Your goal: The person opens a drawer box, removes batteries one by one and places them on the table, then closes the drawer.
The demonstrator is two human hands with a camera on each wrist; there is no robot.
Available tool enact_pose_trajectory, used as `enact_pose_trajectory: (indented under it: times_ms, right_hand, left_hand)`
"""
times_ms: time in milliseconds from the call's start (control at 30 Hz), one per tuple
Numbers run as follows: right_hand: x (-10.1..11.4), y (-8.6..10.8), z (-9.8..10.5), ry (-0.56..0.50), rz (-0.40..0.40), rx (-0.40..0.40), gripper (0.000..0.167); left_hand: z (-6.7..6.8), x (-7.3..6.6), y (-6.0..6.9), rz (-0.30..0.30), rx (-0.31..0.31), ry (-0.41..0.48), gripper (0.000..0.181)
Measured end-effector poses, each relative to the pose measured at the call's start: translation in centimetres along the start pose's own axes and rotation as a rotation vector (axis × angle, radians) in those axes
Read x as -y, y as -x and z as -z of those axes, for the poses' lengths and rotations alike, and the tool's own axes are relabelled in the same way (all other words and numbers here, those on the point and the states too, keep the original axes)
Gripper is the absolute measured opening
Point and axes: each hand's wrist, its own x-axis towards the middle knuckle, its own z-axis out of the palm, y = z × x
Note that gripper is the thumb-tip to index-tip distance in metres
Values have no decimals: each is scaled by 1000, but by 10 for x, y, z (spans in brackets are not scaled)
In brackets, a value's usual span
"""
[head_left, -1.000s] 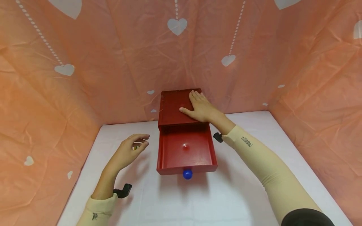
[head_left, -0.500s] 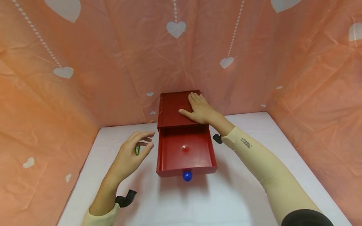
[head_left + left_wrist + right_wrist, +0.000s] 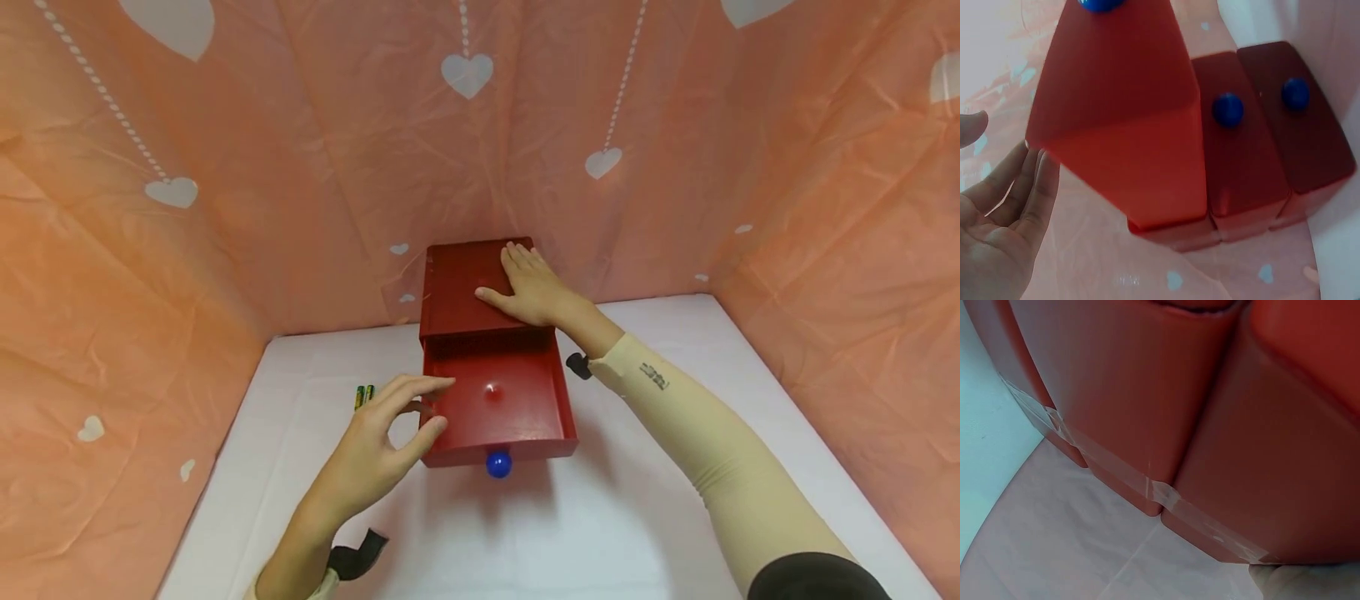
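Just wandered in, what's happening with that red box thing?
A person's right hand rests flat on a red drawer unit. Its top drawer is pulled out; the two lower drawers are shut. The left hand, holding nothing, is at the open drawer's left side; whether it touches is unclear. Two small cylinders, perhaps batteries, lie on the white table left of the drawer.

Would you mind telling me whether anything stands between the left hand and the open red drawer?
Nothing visible does: in the head view, the left hand overlaps the open red drawer at its left edge. The right hand rests farther back, on the cabinet top.
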Motion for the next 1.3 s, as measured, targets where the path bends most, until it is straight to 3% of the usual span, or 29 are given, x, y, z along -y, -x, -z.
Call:
enact_pose_trajectory:
  times_ms: [300, 533, 800, 1000, 1200, 1300]
  right_hand:
    - [0, 0, 0, -2, 3, 3, 97]
    - [0, 1, -1, -18, 5, 9, 98]
    - [-2, -2, -1, -9, 7, 0, 98]
    - [-2, -1, -1, -4, -1, 5, 98]
    - [-2, -1, -1, -2, -2, 6, 98]
    - [-2, -1, 0, 3, -2, 4, 98]
  left_hand:
    - [-23, -15, 9, -24, 47, 24, 49]
    - [-32, -28, 18, -55, 136, 79, 49]
    - [-44, -32, 26, -105, 182, 107, 41]
    - [-50, -32, 32, 10, 294, 145, 40]
    - [-57, -29, 36, -4, 364, 161, 37]
    - [-60, -27, 38, 31, 408, 177, 38]
